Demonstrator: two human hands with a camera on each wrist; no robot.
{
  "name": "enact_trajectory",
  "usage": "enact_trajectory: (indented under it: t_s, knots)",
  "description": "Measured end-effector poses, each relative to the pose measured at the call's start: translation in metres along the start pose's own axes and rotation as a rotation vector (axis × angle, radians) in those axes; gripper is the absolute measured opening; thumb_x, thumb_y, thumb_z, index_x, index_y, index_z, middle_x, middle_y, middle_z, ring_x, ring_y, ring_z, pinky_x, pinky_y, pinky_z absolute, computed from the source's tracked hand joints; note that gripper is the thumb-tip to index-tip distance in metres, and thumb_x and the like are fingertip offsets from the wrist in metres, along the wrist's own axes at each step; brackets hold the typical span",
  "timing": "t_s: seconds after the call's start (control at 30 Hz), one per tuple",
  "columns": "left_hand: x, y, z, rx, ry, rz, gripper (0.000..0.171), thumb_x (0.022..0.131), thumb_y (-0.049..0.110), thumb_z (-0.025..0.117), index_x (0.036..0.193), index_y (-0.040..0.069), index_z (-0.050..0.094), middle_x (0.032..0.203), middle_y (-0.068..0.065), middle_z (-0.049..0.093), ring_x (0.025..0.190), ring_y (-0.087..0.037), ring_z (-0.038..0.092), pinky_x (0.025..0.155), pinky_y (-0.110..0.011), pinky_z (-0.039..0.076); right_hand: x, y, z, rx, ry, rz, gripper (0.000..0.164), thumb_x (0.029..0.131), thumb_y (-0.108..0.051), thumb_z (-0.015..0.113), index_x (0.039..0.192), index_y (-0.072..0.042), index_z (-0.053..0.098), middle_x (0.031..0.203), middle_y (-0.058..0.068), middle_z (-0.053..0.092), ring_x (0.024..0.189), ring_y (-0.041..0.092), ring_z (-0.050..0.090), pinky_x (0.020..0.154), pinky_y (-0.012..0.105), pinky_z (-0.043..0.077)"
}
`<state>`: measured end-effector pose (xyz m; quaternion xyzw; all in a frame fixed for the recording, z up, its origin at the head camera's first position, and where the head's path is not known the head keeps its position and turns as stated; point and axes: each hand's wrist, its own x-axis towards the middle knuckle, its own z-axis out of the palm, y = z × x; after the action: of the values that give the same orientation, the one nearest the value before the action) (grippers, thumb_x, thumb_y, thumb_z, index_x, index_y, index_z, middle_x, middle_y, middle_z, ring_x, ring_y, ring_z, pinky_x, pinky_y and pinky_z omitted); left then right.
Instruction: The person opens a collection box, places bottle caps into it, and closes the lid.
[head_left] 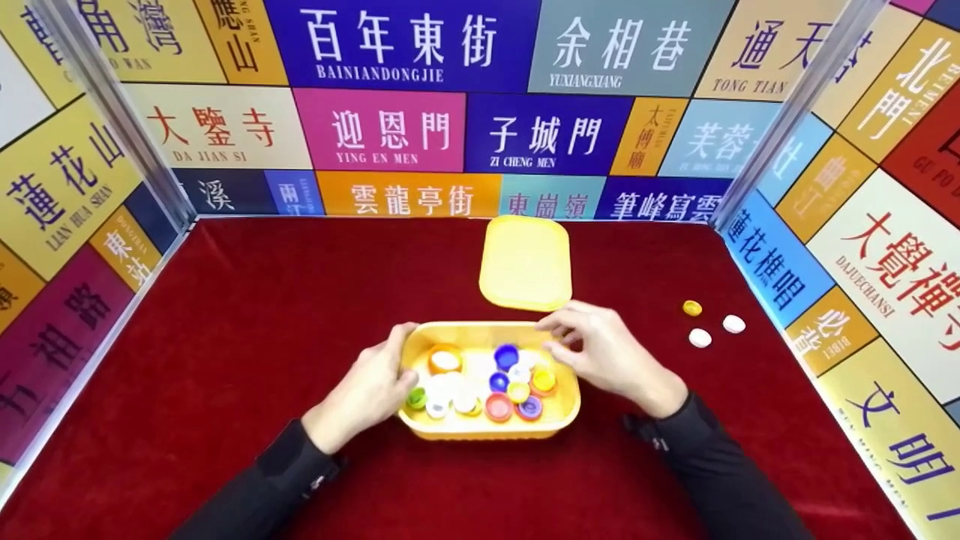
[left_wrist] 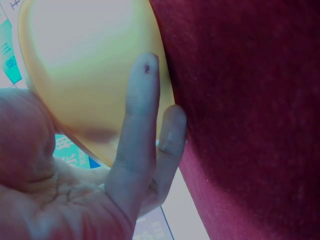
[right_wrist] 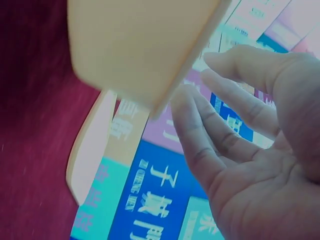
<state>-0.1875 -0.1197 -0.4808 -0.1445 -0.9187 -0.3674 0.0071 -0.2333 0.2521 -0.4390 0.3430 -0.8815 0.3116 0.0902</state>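
A yellow plastic box (head_left: 487, 433) sits on the dark red cloth with several bottle caps inside. My left hand (head_left: 365, 385) grips its left end, thumb over the rim and fingers along the outer wall. In the left wrist view, fingers (left_wrist: 142, 95) lie against the box's yellow wall (left_wrist: 95, 95). At the right rim hovers my right hand (head_left: 600, 351), its fingers loosely bent. Nothing shows between those fingers (right_wrist: 187, 112) in the right wrist view, where they are beside the box wall (right_wrist: 135, 55). Among the caps are a red cap (head_left: 499, 407) and a blue cap (head_left: 506, 357).
Behind the box lies a flat yellow lid (head_left: 526, 262). Out on the right of the cloth are a small yellow cap (head_left: 692, 307) and two white caps, one (head_left: 700, 338) nearer me. Panels with printed signs (head_left: 405, 45) wall in the back and sides.
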Motion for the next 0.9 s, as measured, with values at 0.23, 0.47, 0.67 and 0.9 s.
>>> enact_trajectory:
  t_s: [0.23, 0.47, 0.67, 0.9]
  knots:
    - [0.001, 0.000, 0.001, 0.004, -0.005, -0.012, 0.062, 0.108, 0.002, 0.070, 0.166, 0.006, 0.050, 0.147, -0.026, 0.075, 0.121, -0.032, 0.078, 0.099, -0.049, 0.069, 0.000, 0.037, -0.020, -0.032, 0.111, 0.159, 0.025, 0.101, -0.004, 0.088, 0.125, -0.006, 0.087, 0.117, 0.014, 0.084, 0.101, 0.026, 0.085, 0.088, 0.044, 0.073]
    - [0.002, 0.000, 0.002, 0.006, 0.000, -0.025, 0.062, 0.108, 0.002, 0.071, 0.166, 0.006, 0.050, 0.148, -0.026, 0.075, 0.122, -0.031, 0.077, 0.099, -0.049, 0.068, -0.009, 0.083, -0.038, -0.138, 0.143, 0.332, 0.033, 0.102, -0.006, 0.084, 0.135, -0.002, 0.083, 0.122, 0.022, 0.080, 0.111, 0.041, 0.082, 0.095, 0.056, 0.070]
    - [0.002, 0.000, 0.002, 0.000, 0.004, -0.034, 0.062, 0.109, 0.003, 0.071, 0.166, 0.006, 0.050, 0.149, -0.026, 0.074, 0.122, -0.031, 0.077, 0.099, -0.048, 0.068, -0.019, 0.116, -0.053, -0.203, 0.135, 0.450, 0.040, 0.104, -0.007, 0.080, 0.143, 0.003, 0.078, 0.131, 0.034, 0.073, 0.120, 0.052, 0.073, 0.105, 0.064, 0.058]
    - [0.001, 0.001, 0.003, -0.002, 0.001, -0.026, 0.061, 0.109, 0.003, 0.070, 0.166, 0.006, 0.050, 0.148, -0.025, 0.075, 0.119, -0.031, 0.076, 0.097, -0.047, 0.068, -0.030, 0.147, -0.064, -0.231, 0.142, 0.539, 0.047, 0.102, -0.008, 0.078, 0.146, 0.009, 0.074, 0.144, 0.043, 0.067, 0.141, 0.061, 0.059, 0.125, 0.072, 0.045]
